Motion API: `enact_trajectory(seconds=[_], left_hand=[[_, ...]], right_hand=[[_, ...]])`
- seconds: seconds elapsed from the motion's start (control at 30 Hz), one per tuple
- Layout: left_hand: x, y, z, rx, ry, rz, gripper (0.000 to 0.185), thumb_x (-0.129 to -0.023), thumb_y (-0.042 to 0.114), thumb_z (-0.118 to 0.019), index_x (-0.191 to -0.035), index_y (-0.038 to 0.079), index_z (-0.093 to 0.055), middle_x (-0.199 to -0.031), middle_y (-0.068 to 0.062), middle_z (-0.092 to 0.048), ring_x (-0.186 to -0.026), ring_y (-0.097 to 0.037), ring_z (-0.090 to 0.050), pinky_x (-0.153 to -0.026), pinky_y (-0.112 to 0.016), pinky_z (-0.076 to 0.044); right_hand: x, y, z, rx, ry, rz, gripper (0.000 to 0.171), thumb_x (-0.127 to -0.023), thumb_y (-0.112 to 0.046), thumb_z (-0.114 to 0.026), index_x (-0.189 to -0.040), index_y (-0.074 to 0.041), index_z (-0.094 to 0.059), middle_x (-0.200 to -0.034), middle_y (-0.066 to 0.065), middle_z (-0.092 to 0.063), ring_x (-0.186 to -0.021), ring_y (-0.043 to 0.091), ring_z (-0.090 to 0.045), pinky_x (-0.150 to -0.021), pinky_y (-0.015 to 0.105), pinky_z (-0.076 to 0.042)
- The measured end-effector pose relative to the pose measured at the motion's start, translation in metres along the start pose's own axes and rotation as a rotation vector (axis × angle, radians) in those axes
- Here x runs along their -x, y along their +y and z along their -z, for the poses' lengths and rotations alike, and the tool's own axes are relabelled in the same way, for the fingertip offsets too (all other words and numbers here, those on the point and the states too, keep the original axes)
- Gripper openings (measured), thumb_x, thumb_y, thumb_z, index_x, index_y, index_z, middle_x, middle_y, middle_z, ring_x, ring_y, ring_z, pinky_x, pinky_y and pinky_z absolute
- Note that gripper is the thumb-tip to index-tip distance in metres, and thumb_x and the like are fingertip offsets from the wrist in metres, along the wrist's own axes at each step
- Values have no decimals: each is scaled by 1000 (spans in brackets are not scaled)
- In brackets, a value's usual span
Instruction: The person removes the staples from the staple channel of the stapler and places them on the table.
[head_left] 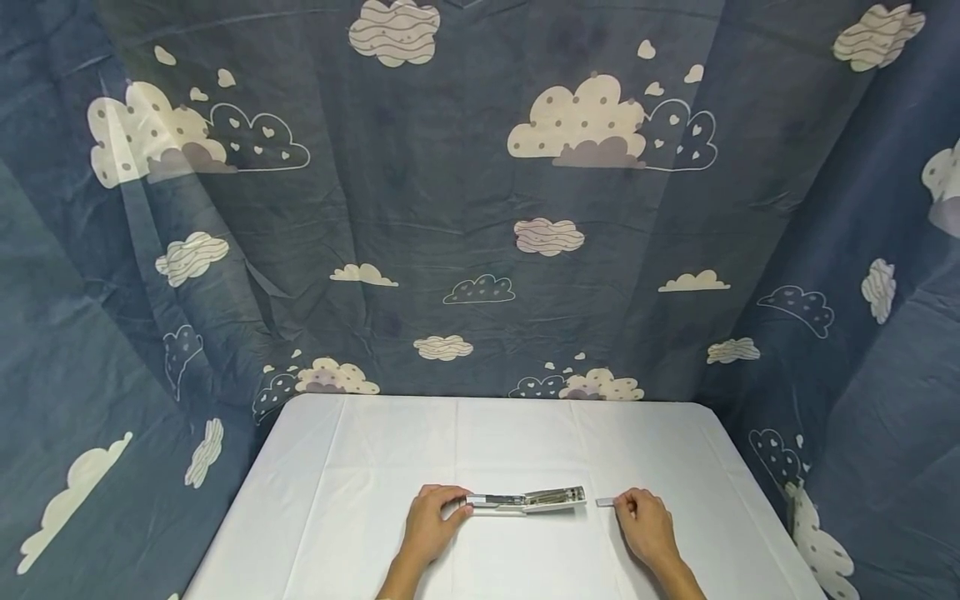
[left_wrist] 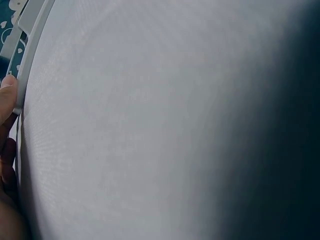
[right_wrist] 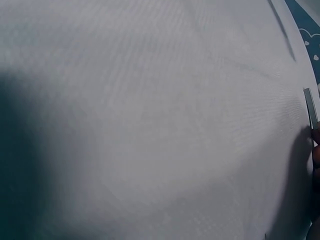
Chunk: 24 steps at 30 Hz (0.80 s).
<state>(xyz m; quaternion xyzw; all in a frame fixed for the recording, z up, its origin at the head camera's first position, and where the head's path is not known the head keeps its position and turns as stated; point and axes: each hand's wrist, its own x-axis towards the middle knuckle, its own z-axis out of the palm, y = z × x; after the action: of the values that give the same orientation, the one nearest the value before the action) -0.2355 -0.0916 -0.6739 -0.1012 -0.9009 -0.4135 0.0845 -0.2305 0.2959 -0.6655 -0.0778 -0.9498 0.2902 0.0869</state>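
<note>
An opened stapler (head_left: 555,498) lies lengthwise on the white table, its metal inside showing and its top part folded out to the right. My left hand (head_left: 431,527) holds the stapler's left end between thumb and fingers. In the left wrist view, the thumb (left_wrist: 7,96) presses at the pale edge of the stapler (left_wrist: 31,47). To the right, my right hand (head_left: 647,528) pinches a short grey strip of staples (head_left: 604,502), whose free end points left at the stapler, a small gap apart. The right wrist view catches the strip (right_wrist: 311,106) at its right edge, with the fingertips (right_wrist: 316,152) on it.
The white cloth-covered table (head_left: 390,433) has fold creases and rounded far corners. A dark blue curtain (head_left: 450,200) with pale cloud prints hangs behind the table and along both sides.
</note>
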Motion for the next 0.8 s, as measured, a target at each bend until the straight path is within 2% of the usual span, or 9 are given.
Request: enact_trajectory(seconds=[0.23, 0.47, 0.63, 0.8], left_hand=[[-1, 1, 1, -14, 25, -16, 22, -87, 35, -81, -108, 27, -79, -113, 10, -77, -107, -17, -61, -95, -45, -48], [2, -3, -2, -29, 16, -8, 22, -87, 37, -80, -108, 30, -78, -113, 13, -77, -107, -14, -61, -95, -44, -48], [2, -5, -3, -35, 34, -22, 22, -87, 37, -80, -107, 31, -78, -113, 13, -77, -106, -15, -61, -93, -44, -48], [0, -4, -2, -21, 23, -22, 22, -87, 36, -81, -108, 30, -78, -113, 12, -77, -107, -15, -61, -94, -45, -48]], right_hand=[[2, 2, -1, -28, 1, -17, 14, -101, -17, -64, -96, -5, -69, -87, 4, -60, -84, 21, -49, -74, 36, -38], [9, 2, 2, -38, -7, -40, 19, -100, -19, -63, -103, -2, -72, -91, 5, -64, -87, 22, -53, -76, 37, -43], [13, 4, 0, -55, 11, -45, 18, -99, -16, -63, -107, -3, -72, -100, 8, -69, -98, 27, -60, -88, 47, -50], [19, 4, 0, -67, -1, -87, 23, -100, -16, -62, -117, -2, -69, -111, 13, -68, -111, 33, -60, -100, 55, -49]])
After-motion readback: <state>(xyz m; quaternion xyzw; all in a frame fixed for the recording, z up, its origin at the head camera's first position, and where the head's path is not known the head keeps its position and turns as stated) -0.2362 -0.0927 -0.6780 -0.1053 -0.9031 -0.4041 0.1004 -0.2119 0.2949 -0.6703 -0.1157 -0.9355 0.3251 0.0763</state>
